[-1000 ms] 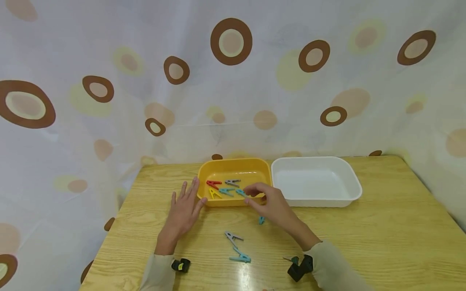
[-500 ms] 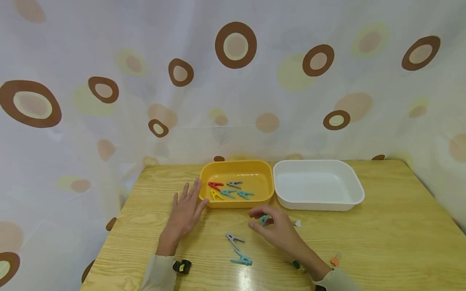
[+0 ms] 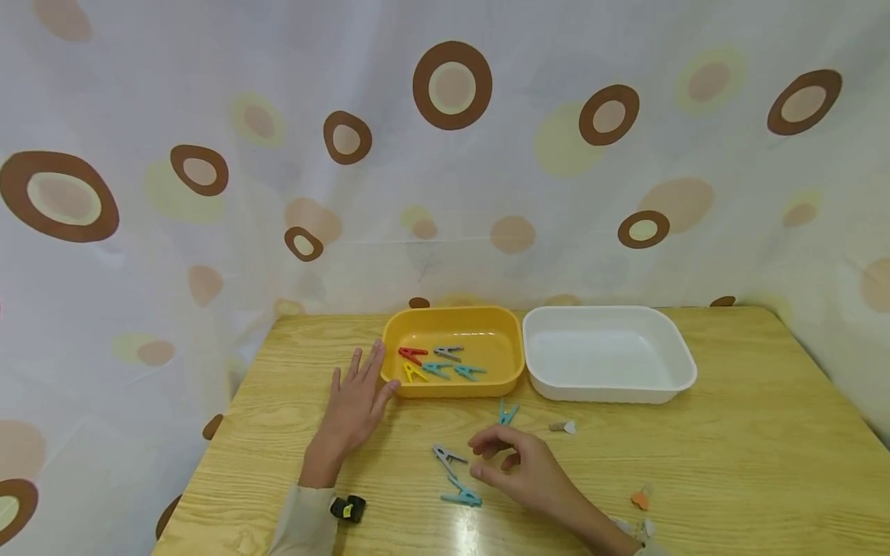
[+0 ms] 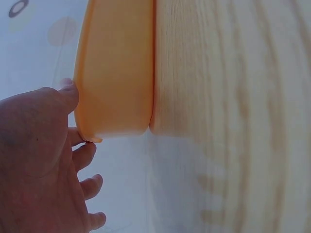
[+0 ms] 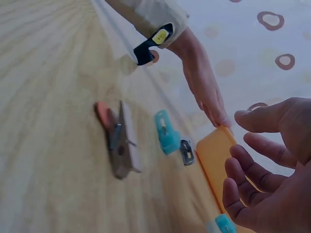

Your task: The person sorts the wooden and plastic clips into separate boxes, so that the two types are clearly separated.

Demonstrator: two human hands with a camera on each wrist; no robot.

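Both hands are bare, the left hand and the right hand alike, with no rings or gloves showing. Each arm wears a long, pale beige sleeve that ends at the wrist; the right wrist view shows its cuff snug and slightly creased. A small black device with a yellow mark is strapped at the left wrist, seen in the right wrist view as a black band carrying a yellow tag.
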